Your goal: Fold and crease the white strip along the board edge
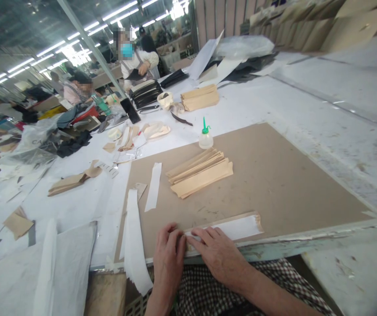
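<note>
At the front edge of the brown board, a white strip lies on a slightly larger tan strip. My left hand is over their left end, its fingers curled down and closed on the white strip. Coming in from the right, my right hand rests on the white strip with its fingers stretched out and slightly apart. The fingertips of both hands nearly meet there, and they hide the strips' left end. Beyond my hands, a fanned stack of tan strips lies on the board.
The brown board covers the near tabletop. White strips hang over its front left edge, beside a single white strip. A green-tipped bottle stands behind the tan stack. Farther off are a phone, black pieces and a masked co-worker.
</note>
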The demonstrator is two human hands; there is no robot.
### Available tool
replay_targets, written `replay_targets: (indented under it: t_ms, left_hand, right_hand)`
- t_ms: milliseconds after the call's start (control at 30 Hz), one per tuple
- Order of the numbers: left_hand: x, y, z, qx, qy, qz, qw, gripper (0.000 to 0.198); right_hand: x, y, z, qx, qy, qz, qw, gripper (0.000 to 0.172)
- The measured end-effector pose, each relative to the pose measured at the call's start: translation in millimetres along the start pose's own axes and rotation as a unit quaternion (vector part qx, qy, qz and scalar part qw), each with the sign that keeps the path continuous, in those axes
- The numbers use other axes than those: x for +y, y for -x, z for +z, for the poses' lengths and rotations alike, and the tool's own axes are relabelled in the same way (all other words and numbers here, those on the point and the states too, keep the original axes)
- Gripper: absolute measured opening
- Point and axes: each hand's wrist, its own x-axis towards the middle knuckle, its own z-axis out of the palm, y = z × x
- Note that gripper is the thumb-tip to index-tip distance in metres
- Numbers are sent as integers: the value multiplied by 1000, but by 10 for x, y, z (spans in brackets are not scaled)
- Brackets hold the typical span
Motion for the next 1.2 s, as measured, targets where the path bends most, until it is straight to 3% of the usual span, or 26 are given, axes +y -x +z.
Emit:
replay_targets:
  t_ms: [500,800,900,1033,1200]
  left_hand:
    - [-6,67,-19,25,-63,61,996,17]
    - [28,149,-18,-5,-114,94,989,29]
    - [39,125,-71,-34,-53,58,996,24]
    - [6,40,-115,-36,63,-63,995,15]
    - [45,-19,-80,-46,49,-86,994,35]
  right_hand:
    - [-16,-1,-37,-8,-9,4,1000,43]
    - [-10,-10,-35,-12,-11,5,1000,42]
    - [-7,-12,-33,-5,-12,3,1000,43]
    - [6,-8,-29,16,-24,15,999,34]
    - [30,-52,-70,18,-52,36,998,15]
